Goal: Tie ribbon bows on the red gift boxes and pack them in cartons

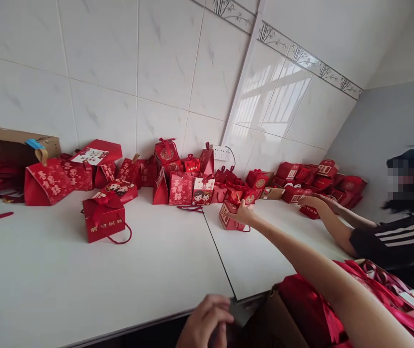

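Grips a small red cardboard gift box (228,218) with the right hand (245,213), just right of the dark seam (216,246) in a white tabletop (170,270).
Has right-hand fingers narrowed on the box, in front of clustered red cardboard boxes (258,179). Holds the left hand (207,320) low by the table's front edge with fingers curled; cannot tell whether around anything. Shows, well apart leftward, a red ribbon-topped box (101,223).

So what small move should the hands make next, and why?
Perhaps the right hand should draw the red cardboard box with a pale panel nearer: it's at that box, arm outstretched, while the left hand is by the front edge of the white tabletop.
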`<state>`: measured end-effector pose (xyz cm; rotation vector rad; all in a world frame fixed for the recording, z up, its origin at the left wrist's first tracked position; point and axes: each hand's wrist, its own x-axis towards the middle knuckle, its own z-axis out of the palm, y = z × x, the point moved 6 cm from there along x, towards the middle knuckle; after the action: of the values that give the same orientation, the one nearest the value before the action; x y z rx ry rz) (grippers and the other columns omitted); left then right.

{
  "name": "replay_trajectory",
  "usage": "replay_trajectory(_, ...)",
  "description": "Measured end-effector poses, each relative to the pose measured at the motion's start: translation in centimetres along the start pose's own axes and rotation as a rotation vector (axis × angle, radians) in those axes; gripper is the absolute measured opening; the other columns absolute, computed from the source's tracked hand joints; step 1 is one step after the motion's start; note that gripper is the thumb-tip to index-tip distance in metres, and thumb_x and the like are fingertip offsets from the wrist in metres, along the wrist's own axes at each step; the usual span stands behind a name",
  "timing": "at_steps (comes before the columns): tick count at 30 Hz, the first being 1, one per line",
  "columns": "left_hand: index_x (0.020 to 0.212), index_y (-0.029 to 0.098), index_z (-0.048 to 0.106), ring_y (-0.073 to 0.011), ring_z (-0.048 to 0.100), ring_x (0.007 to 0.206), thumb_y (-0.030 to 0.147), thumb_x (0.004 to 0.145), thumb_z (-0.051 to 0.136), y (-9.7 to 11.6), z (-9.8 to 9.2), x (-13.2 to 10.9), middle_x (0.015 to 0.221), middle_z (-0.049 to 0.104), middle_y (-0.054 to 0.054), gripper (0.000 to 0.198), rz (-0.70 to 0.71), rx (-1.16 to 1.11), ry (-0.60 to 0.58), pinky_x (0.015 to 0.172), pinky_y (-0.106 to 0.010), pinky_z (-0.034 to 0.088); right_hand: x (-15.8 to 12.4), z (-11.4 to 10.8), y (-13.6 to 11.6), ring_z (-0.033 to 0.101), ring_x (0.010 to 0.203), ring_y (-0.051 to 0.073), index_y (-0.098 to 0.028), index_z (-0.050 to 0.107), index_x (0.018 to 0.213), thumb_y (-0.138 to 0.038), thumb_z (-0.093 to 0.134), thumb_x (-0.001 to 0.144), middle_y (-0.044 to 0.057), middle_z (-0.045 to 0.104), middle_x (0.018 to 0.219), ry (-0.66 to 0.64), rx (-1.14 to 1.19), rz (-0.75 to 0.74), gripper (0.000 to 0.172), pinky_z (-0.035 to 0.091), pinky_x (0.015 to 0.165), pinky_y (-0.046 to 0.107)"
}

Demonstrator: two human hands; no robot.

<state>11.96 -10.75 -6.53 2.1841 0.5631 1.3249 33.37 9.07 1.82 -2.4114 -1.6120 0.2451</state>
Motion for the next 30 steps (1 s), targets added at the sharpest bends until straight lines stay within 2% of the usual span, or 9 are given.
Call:
replay_trajectory(2, 0.099, 0.022, 0.056, -0.0186, 0.062, 0.098, 0.012, 0.087, 0.04, 0.2, -1.6, 1.4, 0.105, 0.062, -0.01, 0.022, -0.028, 0.046, 0.039, 0.082, -0.03, 0.055, -2.4, 0.3, -0.8, 0.046, 0.118, 0.045, -0.006, 0.026, 0.139, -0.057, 0.068, 0.067, 0.032, 0.039, 0.132, -0.046, 0.044, -0.049, 0.097, 0.04, 0.092, 0.054)
replay_trajectory(6, 0.116, 0.022, 0.046, -0.0237, 0.053, 0.111, 0.017, 0.087, 0.043, -0.2, -3.7, 1.9, 0.118, 0.052, -0.013, 0.029, -0.117, 0.116, 0.26, 0.085, -0.04, 0.053, -7.4, -0.6, -2.1, 0.055, 0.111, 0.035, -0.022, 0.047, 0.123, -0.061, 0.061, 0.069, 0.016, 0.052, 0.128, -0.212, 0.237, -0.165, 0.068, 0.048, 0.087, 0.047)
replay_trajectory(9, 0.116, 0.021, 0.044, -0.0238, 0.049, 0.113, 0.017, 0.087, 0.043, 0.1, -4.3, 0.6, 0.121, 0.047, -0.013, 0.029, -0.114, 0.109, 0.416, 0.086, -0.041, 0.051, -11.6, -1.2, -2.4, 0.065, 0.09, 0.023, -0.019, 0.05, 0.116, -0.066, 0.033, 0.081, 0.011, 0.064, 0.108, -0.541, 0.679, -0.16, 0.061, 0.055, 0.077, 0.038)
replay_trajectory(12, 0.112, 0.021, 0.045, -0.0228, 0.049, 0.111, 0.014, 0.087, 0.043, 0.8, -3.6, -0.1, 0.119, 0.048, -0.013, 0.026, -0.079, 0.088, 0.412, 0.087, -0.04, 0.05, -16.1, -1.8, -2.3, 0.067, 0.077, 0.019, -0.014, 0.053, 0.11, -0.062, 0.023, 0.085, 0.011, 0.067, 0.092, -0.848, 1.195, -0.067, 0.062, 0.056, 0.072, 0.033)
replay_trajectory(15, 0.109, 0.02, 0.046, -0.0222, 0.05, 0.11, 0.013, 0.086, 0.043, 1.6, -2.2, 0.0, 0.116, 0.05, -0.012, 0.025, -0.035, 0.059, 0.345, 0.089, -0.039, 0.049, -19.3, -2.8, -1.1, 0.069, 0.074, 0.019, -0.014, 0.053, 0.112, -0.064, 0.023, 0.085, 0.01, 0.068, 0.087, -0.886, 1.407, -0.012, 0.064, 0.057, 0.066, 0.029)
replay_trajectory(20, 0.116, 0.021, 0.044, -0.023, 0.05, 0.114, 0.015, 0.087, 0.044, 3.5, 0.4, 0.5, 0.119, 0.049, -0.013, 0.03, 0.015, -0.115, 0.293, 0.091, -0.041, 0.049, -22.6, -3.7, 2.9, 0.07, 0.078, 0.024, -0.011, 0.051, 0.12, -0.07, 0.022, 0.083, 0.014, 0.069, 0.092, -0.748, 1.434, 0.056, 0.075, 0.057, 0.066, 0.034)
replay_trajectory(25, 0.141, 0.024, 0.018, -0.0299, 0.039, 0.129, 0.052, 0.082, 0.054, 8.1, 2.4, 2.4, 0.142, 0.03, -0.017, 0.074, -0.007, -0.48, 0.269, 0.098, -0.046, 0.047, -26.8, -5.8, 7.6, 0.059, 0.11, 0.03, -0.025, 0.029, 0.14, -0.069, 0.047, 0.077, 0.013, 0.057, 0.125, -0.224, 1.133, -0.052, 0.079, 0.053, 0.083, 0.047)
replay_trajectory(28, 0.143, 0.028, 0.007, -0.0312, 0.047, 0.124, 0.071, 0.067, 0.059, 10.1, 3.5, 4.2, 0.138, 0.04, -0.015, 0.101, -0.05, -0.752, 0.152, 0.096, -0.047, 0.048, -30.9, -7.5, 7.7, 0.048, 0.121, 0.034, -0.029, 0.024, 0.144, -0.066, 0.062, 0.069, 0.011, 0.046, 0.137, -0.016, 0.803, -0.216, 0.092, 0.048, 0.092, 0.05)
replay_trajectory(30, 0.14, 0.031, 0.018, -0.0301, 0.055, 0.115, 0.072, 0.061, 0.063, 9.7, 3.9, 5.0, 0.131, 0.051, -0.011, 0.099, -0.149, -0.934, 0.169, 0.09, -0.045, 0.052, -33.3, -8.6, 7.0, 0.047, 0.12, 0.037, -0.026, 0.024, 0.146, -0.06, 0.071, 0.063, 0.014, 0.046, 0.133, 0.146, 0.553, -0.363, 0.1, 0.046, 0.094, 0.051)
